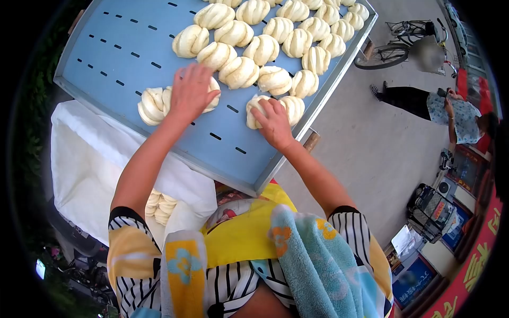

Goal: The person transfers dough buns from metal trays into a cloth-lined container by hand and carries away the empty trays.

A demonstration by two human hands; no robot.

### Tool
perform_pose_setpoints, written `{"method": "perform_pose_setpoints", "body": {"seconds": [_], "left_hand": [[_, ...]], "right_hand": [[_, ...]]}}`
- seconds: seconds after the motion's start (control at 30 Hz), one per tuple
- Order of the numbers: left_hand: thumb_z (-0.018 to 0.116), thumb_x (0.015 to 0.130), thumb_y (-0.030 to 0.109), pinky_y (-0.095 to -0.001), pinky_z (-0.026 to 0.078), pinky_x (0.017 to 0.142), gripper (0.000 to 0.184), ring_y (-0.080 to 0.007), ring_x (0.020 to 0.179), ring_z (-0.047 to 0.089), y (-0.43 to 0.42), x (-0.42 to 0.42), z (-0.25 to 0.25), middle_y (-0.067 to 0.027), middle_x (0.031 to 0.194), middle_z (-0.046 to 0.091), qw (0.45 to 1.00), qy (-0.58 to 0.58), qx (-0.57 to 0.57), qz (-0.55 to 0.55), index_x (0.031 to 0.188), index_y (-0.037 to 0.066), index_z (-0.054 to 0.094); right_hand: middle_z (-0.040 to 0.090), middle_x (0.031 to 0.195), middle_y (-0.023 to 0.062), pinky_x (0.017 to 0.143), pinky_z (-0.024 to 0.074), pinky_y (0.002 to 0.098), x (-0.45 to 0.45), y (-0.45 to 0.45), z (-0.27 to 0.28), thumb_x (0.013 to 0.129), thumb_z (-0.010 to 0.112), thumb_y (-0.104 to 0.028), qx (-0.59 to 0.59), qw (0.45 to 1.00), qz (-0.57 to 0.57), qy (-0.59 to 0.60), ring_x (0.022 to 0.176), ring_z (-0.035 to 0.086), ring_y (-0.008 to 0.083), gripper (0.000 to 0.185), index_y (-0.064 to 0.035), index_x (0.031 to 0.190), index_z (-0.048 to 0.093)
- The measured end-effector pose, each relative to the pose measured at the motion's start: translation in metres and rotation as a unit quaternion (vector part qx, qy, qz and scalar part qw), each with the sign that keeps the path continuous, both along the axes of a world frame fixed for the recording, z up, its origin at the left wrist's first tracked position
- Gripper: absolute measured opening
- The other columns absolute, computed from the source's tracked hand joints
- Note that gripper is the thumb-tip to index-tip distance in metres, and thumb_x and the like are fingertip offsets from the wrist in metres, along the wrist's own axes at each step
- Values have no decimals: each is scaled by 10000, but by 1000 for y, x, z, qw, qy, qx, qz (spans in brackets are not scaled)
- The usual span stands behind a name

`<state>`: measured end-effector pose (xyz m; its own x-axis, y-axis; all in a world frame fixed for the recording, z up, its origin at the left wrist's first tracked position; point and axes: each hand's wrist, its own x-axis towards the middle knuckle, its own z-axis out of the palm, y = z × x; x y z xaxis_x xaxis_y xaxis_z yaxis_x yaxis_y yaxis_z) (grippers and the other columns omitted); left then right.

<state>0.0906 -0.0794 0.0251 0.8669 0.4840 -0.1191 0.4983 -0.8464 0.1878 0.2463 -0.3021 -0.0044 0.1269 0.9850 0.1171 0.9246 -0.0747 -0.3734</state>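
Rows of pale twisted buns lie on a blue slotted tray. My left hand is palm down over the near group, fingers stretched away from me and slightly blurred, thumb out to the right. One bun shows partly beside that thumb, and another twisted bun lies to the left of the hand. What is under the palm is hidden. My right hand has its fingers curled over a bun near the tray's right side. Touching it on the right is another bun.
A white cloth drapes below the tray's near left edge, with more pale dough pieces in its fold. To the right are a parked bicycle, a standing person and a black basket.
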Motion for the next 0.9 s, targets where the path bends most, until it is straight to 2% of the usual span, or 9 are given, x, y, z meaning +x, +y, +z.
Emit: {"method": "perform_pose_setpoints", "body": {"seconds": [0.07, 0.13, 0.33, 0.43, 0.57, 0.67, 0.7, 0.77, 0.9], "left_hand": [[753, 790, 388, -498, 317, 1072, 672, -280, 1254, 458, 13, -27, -16, -59, 1322, 540, 997, 30, 8, 69, 1372, 167, 501], [776, 764, 383, -489, 330, 1059, 691, -297, 1244, 458, 9, -40, -15, -56, 1301, 554, 996, 37, -63, 55, 1360, 153, 510], [795, 748, 276, -454, 350, 1051, 670, -305, 1248, 451, 7, -60, -6, -66, 1291, 561, 987, 8, -153, -50, 1345, 133, 527], [786, 760, 236, -469, 328, 1069, 662, -295, 1259, 452, 11, -65, -7, -69, 1289, 561, 979, 2, -190, -77, 1359, 160, 517], [771, 760, 196, -490, 302, 1105, 720, -313, 1303, 416, 19, -58, -9, -97, 1368, 501, 969, 63, -204, -122, 1409, 147, 465], [800, 733, 272, -544, 250, 1139, 844, -319, 1374, 359, -8, -45, -5, -115, 1428, 456, 992, 51, -16, -118, 1468, 173, 395], [809, 719, 302, -562, 237, 1142, 877, -319, 1390, 341, -20, -41, 3, -120, 1443, 442, 990, 49, -45, -126, 1477, 183, 383], [828, 690, 363, -596, 212, 1146, 945, -320, 1423, 304, -48, -24, 21, -131, 1474, 414, 982, 26, -99, -159, 1494, 202, 359], [847, 650, 388, -605, 239, 1125, 924, -321, 1406, 335, -71, 1, 3, -134, 1479, 407, 977, -9, -43, -211, 1456, 232, 423]], "right_hand": [[540, 1256, 113, 959, 433, 438, -4, -10, -10, 685, 644, -54, 14, 997, 79, 14, 1158, 503, 343, 493, -142, 1169, 611], [519, 1316, 122, 984, 424, 446, -18, -13, -7, 660, 687, -37, 11, 991, 129, 10, 1200, 480, 351, 614, -146, 1254, 580], [507, 1326, 137, 1021, 414, 458, -49, 20, -4, 627, 732, 11, 0, 969, -113, 218, 1206, 480, 374, 760, -146, 1342, 525], [494, 1363, 138, 1052, 402, 452, -50, 26, -13, 621, 732, 13, 41, 971, -112, 209, 1247, 465, 385, 781, -137, 1357, 517], [480, 1415, 121, 1080, 385, 455, -47, 30, -34, 605, 758, -14, 27, 993, -6, 113, 1320, 422, 386, 805, -136, 1363, 518], [476, 1432, 112, 1087, 370, 476, -43, 36, -17, 600, 803, -76, 2, 998, -7, 59, 1350, 395, 385, 824, -150, 1370, 520], [472, 1434, 114, 1086, 367, 486, -43, 31, 8, 598, 817, -100, -10, 999, -10, 41, 1348, 395, 386, 834, -156, 1375, 518], [458, 1443, 126, 1085, 359, 503, -32, 7, 34, 594, 841, -140, -35, 997, -63, 22, 1338, 397, 392, 847, -161, 1377, 520], [433, 1440, 159, 1070, 373, 495, 4, -34, 21, 569, 864, -133, -77, 977, -198, -3, 1299, 412, 405, 872, -162, 1372, 525]]}}
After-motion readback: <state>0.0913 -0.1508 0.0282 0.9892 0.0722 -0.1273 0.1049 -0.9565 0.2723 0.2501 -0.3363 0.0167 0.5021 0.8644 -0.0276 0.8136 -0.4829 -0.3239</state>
